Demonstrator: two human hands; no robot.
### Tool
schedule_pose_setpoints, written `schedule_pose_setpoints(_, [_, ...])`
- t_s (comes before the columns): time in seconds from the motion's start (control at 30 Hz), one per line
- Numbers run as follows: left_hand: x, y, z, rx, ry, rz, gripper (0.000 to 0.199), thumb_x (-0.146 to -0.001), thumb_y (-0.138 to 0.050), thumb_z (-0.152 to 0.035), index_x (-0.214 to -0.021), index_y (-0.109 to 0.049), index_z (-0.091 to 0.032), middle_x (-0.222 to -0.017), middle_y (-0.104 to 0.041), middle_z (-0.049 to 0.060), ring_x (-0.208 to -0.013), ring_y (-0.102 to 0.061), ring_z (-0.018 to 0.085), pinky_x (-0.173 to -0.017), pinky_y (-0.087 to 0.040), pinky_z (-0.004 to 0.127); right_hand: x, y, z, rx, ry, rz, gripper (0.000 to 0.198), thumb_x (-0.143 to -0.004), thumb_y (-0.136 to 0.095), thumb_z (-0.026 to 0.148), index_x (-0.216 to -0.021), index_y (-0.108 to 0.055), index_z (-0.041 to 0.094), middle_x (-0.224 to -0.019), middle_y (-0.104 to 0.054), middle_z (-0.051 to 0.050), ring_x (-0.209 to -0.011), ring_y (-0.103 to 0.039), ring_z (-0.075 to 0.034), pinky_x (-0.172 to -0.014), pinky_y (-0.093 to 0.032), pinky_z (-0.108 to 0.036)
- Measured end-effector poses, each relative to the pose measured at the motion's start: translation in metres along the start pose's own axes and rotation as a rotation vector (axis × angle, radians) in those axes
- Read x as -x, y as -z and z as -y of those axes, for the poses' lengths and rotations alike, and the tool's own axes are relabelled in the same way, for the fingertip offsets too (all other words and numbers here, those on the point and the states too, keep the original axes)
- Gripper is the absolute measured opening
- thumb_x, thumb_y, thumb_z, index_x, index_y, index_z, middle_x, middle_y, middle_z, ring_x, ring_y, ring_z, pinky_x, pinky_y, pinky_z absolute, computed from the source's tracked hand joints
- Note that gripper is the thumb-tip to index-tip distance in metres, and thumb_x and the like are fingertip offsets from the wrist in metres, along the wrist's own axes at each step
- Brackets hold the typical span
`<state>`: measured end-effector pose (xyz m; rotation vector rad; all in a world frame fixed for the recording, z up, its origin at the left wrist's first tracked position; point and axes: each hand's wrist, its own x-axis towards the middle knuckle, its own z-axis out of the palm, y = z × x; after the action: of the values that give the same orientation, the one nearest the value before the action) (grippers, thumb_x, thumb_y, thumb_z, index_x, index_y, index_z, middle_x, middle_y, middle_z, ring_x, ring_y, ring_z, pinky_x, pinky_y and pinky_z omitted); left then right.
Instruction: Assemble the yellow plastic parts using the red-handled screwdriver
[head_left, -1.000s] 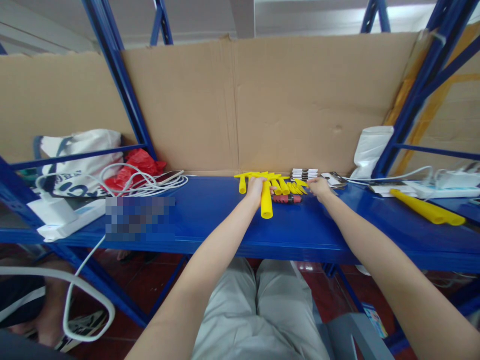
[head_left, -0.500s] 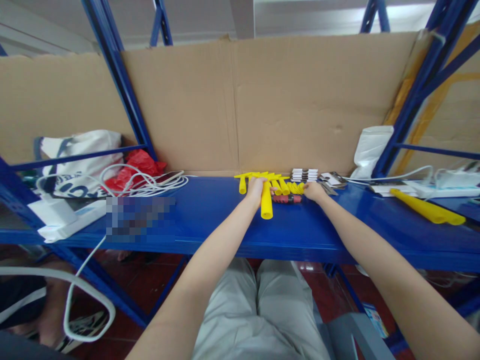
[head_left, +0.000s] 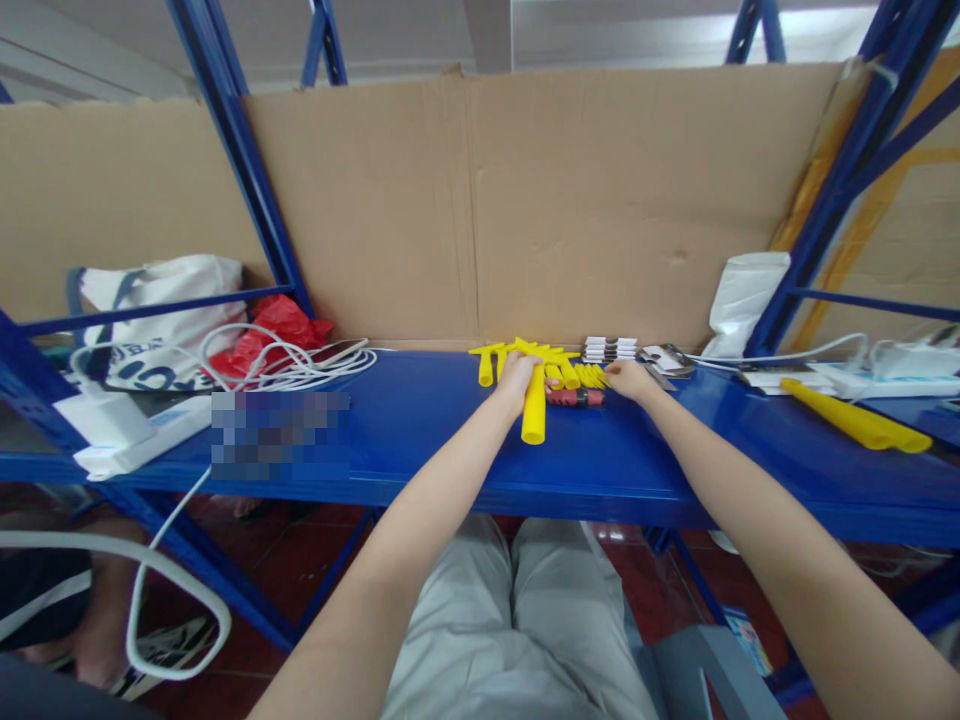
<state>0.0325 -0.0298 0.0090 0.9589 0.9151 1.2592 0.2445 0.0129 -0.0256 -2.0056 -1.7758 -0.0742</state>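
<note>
My left hand [head_left: 517, 378] is closed round a yellow T-shaped piece with a hollow tube [head_left: 533, 412] whose open end points toward me. Behind it, several similar yellow T-shaped pieces [head_left: 486, 366] lie in a row on the blue shelf. My right hand [head_left: 628, 380] is at the right end of a row of small yellow pieces [head_left: 589, 376], its fingers drawn together. What those fingertips pinch, if anything, is too small to make out. Between the hands lies a red and black cylindrical object [head_left: 576, 397], partly hidden by my left hand.
Small white packs [head_left: 609, 348] and dark cards [head_left: 666, 360] lie behind my right hand. Yellow tapered tubes [head_left: 859, 415] and a white power strip [head_left: 885, 378] are on the right. White cables [head_left: 315, 365], a red bag [head_left: 277, 330] and a cloth bag [head_left: 169, 320] lie left. Cardboard [head_left: 585, 200] stands behind.
The yellow T-shaped piece in my left hand has shifted slightly, its tube end a little nearer to me. My right hand has moved slightly left toward the small yellow pieces.
</note>
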Motion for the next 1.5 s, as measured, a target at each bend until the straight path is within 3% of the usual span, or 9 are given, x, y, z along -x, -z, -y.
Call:
schedule_pose_setpoints(0.2, [0.008,-0.003,-0.002,-0.064,0.001,0.044,0.015,-0.077,-0.050,-0.002,-0.083,-0.050,-0.016,-0.066,-0.058,0.001,-0.044,-0.058,0.012,-0.035,-0.034,0.019,0.003,0.009,0.006,-0.155,0.120,-0.226,0.030,-0.080,-0.048,0.017,-0.101,-0.070,0.012,-0.107,-0.069,-0.012,-0.101,-0.063,-0.022,-0.089,-0.046,-0.031])
schedule_pose_setpoints(0.3, [0.009,-0.004,-0.001,-0.104,0.005,0.080,0.016,-0.075,-0.050,0.000,-0.075,-0.050,-0.016,-0.058,-0.055,0.000,-0.047,-0.058,0.011,-0.037,-0.035,0.017,0.010,0.017,0.017,-0.307,0.221,-0.304,0.031,-0.085,-0.045,0.023,-0.102,-0.068,0.012,-0.094,-0.071,-0.012,-0.087,-0.065,-0.020,-0.081,-0.048,-0.031])
schedule_pose_setpoints(0.43, [0.004,-0.004,0.007,-0.144,-0.017,0.161,0.021,-0.068,-0.053,0.006,-0.071,-0.059,-0.014,-0.060,-0.058,0.002,-0.051,-0.056,0.011,-0.044,-0.041,0.019,0.026,0.025,0.037,-0.510,0.237,-0.232,0.041,-0.090,-0.039,0.040,-0.106,-0.065,0.013,-0.057,-0.060,-0.003,-0.052,-0.056,-0.015,-0.055,-0.045,-0.025])
schedule_pose_setpoints(0.53, [-0.002,-0.003,0.013,-0.196,-0.042,0.215,0.027,-0.062,-0.058,0.008,-0.076,-0.067,-0.014,-0.066,-0.064,0.004,-0.054,-0.055,0.012,-0.050,-0.044,0.023,0.036,0.026,0.048,-0.615,0.304,-0.145,0.048,-0.089,-0.039,0.052,-0.106,-0.063,0.015,-0.050,-0.053,0.001,-0.045,-0.050,-0.012,-0.049,-0.041,-0.023])
schedule_pose_setpoints(0.77, [-0.005,0.000,0.020,-0.519,-0.466,0.255,0.036,-0.056,-0.067,0.006,-0.081,-0.071,-0.019,-0.099,-0.069,0.006,-0.103,-0.059,0.023,-0.089,-0.047,0.034,0.036,0.018,0.054,-0.621,0.406,-0.088,0.046,-0.082,-0.050,0.052,-0.101,-0.066,0.014,-0.062,-0.063,-0.003,-0.050,-0.054,-0.013,-0.052,-0.043,-0.024])
schedule_pose_setpoints(1.03, [-0.005,0.000,0.023,-0.489,-0.447,0.197,0.065,-0.051,-0.069,0.005,-0.111,-0.062,-0.019,-0.134,-0.051,0.012,-0.119,-0.051,0.026,-0.096,-0.044,0.035,0.025,0.017,0.050,-0.774,0.242,-0.183,0.027,-0.082,-0.051,0.036,-0.085,-0.064,0.013,-0.069,-0.066,-0.005,-0.045,-0.050,-0.010,-0.048,-0.040,-0.022])
schedule_pose_setpoints(1.3, [-0.008,0.002,0.026,-0.456,-0.446,0.265,0.058,-0.057,-0.067,0.006,-0.110,-0.064,-0.019,-0.121,-0.062,0.010,-0.119,-0.053,0.024,-0.105,-0.036,0.035,0.010,0.024,0.027,-0.987,-0.084,-0.466,0.029,-0.084,-0.048,0.031,-0.099,-0.062,0.011,-0.082,-0.067,-0.009,-0.048,-0.051,-0.009,-0.045,-0.040,-0.021])
schedule_pose_setpoints(1.4, [-0.002,0.002,0.023,-0.506,-0.506,0.379,0.055,-0.064,-0.063,0.005,-0.113,-0.066,-0.022,-0.121,-0.064,0.007,-0.116,-0.056,0.020,-0.105,-0.038,0.032,0.009,0.023,0.022,-1.055,-0.107,-0.463,0.032,-0.084,-0.048,0.031,-0.104,-0.062,0.010,-0.083,-0.067,-0.010,-0.047,-0.050,-0.009,-0.041,-0.037,-0.020])
schedule_pose_setpoints(1.5, [-0.004,0.002,0.020,-0.686,-0.612,0.376,0.045,-0.073,-0.057,0.002,-0.111,-0.068,-0.019,-0.123,-0.064,0.006,-0.118,-0.056,0.017,-0.105,-0.037,0.028,0.009,0.022,0.022,-1.101,-0.042,-0.431,0.041,-0.083,-0.049,0.035,-0.114,-0.059,0.010,-0.093,-0.067,-0.012,-0.047,-0.052,-0.010,-0.039,-0.039,-0.022])
